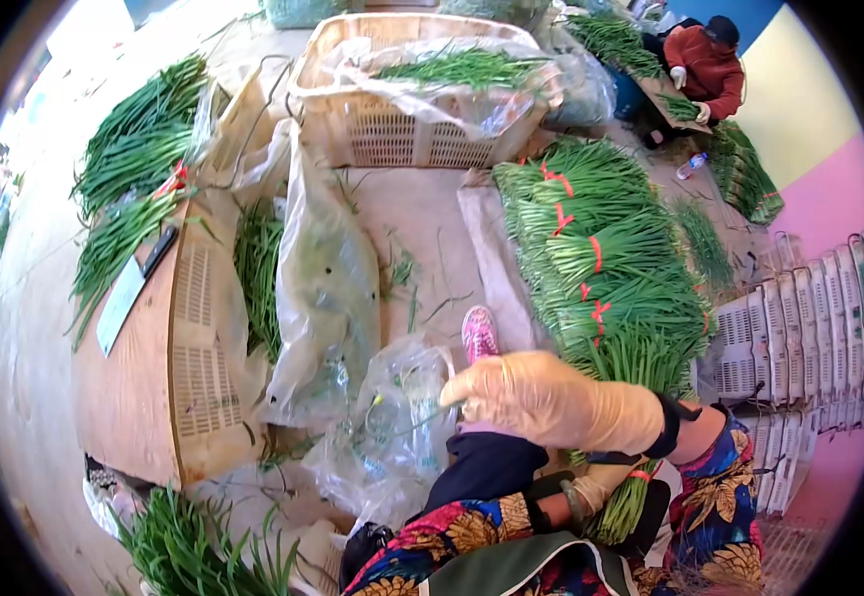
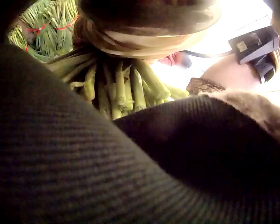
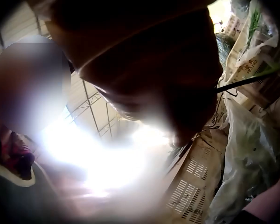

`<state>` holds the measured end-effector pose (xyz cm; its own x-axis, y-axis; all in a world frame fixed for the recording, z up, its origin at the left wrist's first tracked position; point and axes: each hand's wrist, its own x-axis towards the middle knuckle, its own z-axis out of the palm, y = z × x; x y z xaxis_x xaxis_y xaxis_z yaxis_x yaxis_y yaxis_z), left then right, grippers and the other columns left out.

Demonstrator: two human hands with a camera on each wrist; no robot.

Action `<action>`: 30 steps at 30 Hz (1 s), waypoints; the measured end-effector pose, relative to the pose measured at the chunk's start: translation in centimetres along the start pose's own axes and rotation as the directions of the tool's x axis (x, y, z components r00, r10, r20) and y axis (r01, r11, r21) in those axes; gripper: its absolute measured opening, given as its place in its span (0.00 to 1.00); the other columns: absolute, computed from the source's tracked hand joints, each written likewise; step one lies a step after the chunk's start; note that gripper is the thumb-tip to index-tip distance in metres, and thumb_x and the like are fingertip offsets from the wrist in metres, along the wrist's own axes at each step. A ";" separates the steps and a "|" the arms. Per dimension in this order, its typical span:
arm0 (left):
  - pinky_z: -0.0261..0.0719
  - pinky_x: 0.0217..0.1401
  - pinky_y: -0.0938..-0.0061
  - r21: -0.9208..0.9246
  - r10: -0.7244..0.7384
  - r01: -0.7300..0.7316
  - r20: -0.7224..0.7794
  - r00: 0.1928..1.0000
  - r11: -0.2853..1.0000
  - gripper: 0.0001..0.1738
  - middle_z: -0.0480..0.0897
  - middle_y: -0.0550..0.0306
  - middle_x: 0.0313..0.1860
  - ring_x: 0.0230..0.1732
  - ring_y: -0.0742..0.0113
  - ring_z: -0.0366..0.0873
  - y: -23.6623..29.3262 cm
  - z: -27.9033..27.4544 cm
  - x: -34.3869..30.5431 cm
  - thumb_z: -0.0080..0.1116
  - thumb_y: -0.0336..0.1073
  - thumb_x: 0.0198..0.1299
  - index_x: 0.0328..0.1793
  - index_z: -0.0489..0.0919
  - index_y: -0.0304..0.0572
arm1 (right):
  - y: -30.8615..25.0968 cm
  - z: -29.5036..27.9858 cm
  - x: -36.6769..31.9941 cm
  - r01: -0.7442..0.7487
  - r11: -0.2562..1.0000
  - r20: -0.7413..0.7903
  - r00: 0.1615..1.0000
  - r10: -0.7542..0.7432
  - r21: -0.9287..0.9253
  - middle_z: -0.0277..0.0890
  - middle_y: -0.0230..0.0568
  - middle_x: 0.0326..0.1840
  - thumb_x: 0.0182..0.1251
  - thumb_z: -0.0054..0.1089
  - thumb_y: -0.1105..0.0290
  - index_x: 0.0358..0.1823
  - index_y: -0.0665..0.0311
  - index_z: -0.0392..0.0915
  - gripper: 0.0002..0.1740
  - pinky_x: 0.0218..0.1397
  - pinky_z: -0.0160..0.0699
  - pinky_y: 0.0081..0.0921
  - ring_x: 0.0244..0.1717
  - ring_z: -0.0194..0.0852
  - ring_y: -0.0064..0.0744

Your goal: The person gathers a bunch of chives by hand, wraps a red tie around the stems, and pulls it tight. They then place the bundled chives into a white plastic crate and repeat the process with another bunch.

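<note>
My left hand (image 1: 596,487), in a pale glove, grips a bunch of green chives (image 1: 619,515) low against my lap, a red tie (image 1: 641,475) round it. Its thick pale stem ends (image 2: 126,88) point toward the camera in the left wrist view, beneath the glove. My right hand (image 1: 551,397), also gloved, is raised in front of my knees. Its curled fingers pinch one thin chive stalk (image 3: 247,80), which sticks out past the fingertips. Most of the left fingers are hidden behind my right forearm.
Tied chive bundles (image 1: 591,248) lie stacked at the right. On the left a cleaver (image 1: 124,303) rests on a board (image 1: 119,397) beside loose chives (image 1: 144,129). Clear plastic bags (image 1: 323,298) and a large crate (image 1: 382,134) stand ahead. Another person (image 1: 705,70) works at the far right.
</note>
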<state>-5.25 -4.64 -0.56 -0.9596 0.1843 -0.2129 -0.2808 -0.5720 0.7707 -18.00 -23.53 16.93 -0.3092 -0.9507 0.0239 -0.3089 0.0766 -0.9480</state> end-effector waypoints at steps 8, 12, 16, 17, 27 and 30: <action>0.77 0.56 0.70 -0.352 -0.308 0.270 -0.055 0.950 0.896 0.30 0.82 0.55 0.49 0.49 0.63 0.80 5.2 -1.4 0.1 0.71 0.38 0.55 0.60 0.70 0.36 | 0.5 -5.9 3.8 0.182 0.904 -0.124 0.961 -0.247 -0.387 0.81 0.45 0.49 0.73 0.54 0.71 0.51 0.70 0.78 0.12 0.50 0.79 0.26 0.46 0.80 0.32; 0.79 0.54 0.72 -0.309 -0.332 0.299 -0.061 0.941 0.903 0.34 0.80 0.53 0.51 0.49 0.66 0.79 7.6 -2.1 0.3 0.72 0.34 0.55 0.63 0.65 0.33 | 0.2 -18.6 14.5 0.034 0.592 -0.213 0.915 -0.343 -0.805 0.81 0.45 0.46 0.74 0.50 0.65 0.53 0.68 0.77 0.15 0.49 0.80 0.33 0.45 0.81 0.38; 0.79 0.53 0.72 -0.333 -0.324 0.270 -0.118 0.939 0.903 0.34 0.80 0.53 0.51 0.49 0.67 0.79 7.0 -2.1 0.9 0.72 0.33 0.55 0.63 0.65 0.34 | 1.0 -22.3 17.1 -0.036 0.261 -0.178 0.820 -0.544 -0.965 0.80 0.47 0.46 0.72 0.53 0.65 0.52 0.66 0.77 0.14 0.50 0.79 0.35 0.47 0.81 0.43; 0.79 0.52 0.72 -0.315 -0.332 0.280 -0.123 0.935 0.907 0.34 0.80 0.53 0.51 0.49 0.67 0.79 7.0 -2.2 1.1 0.72 0.33 0.55 0.64 0.65 0.34 | 2.3 -21.1 15.6 0.031 0.300 -0.170 0.766 -0.620 -0.954 0.80 0.50 0.48 0.70 0.54 0.67 0.52 0.66 0.78 0.14 0.51 0.78 0.33 0.49 0.80 0.46; 0.83 0.48 0.68 -0.354 -0.219 0.161 -0.129 0.967 0.921 0.34 0.80 0.51 0.53 0.48 0.62 0.80 6.0 -0.8 0.5 0.69 0.28 0.53 0.65 0.65 0.37 | 0.9 -8.9 -20.2 -0.578 0.771 -0.877 0.477 0.055 -0.266 0.78 0.35 0.45 0.68 0.59 0.71 0.46 0.65 0.78 0.09 0.52 0.73 0.23 0.44 0.76 0.26; 0.79 0.53 0.70 -0.272 -0.177 0.151 -0.071 0.982 0.950 0.32 0.80 0.53 0.52 0.49 0.65 0.79 4.9 0.3 0.6 0.68 0.24 0.54 0.63 0.66 0.36 | 1.3 -3.7 -31.5 -0.631 0.757 -0.920 0.176 0.350 0.168 0.75 0.30 0.41 0.69 0.59 0.67 0.42 0.64 0.77 0.08 0.50 0.72 0.21 0.42 0.72 0.20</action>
<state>-7.23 -7.09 3.20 -0.8937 0.2249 -0.3882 -0.4177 -0.7329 0.5370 -11.98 7.66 16.12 -0.9900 0.1363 -0.0360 0.1122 0.6076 -0.7863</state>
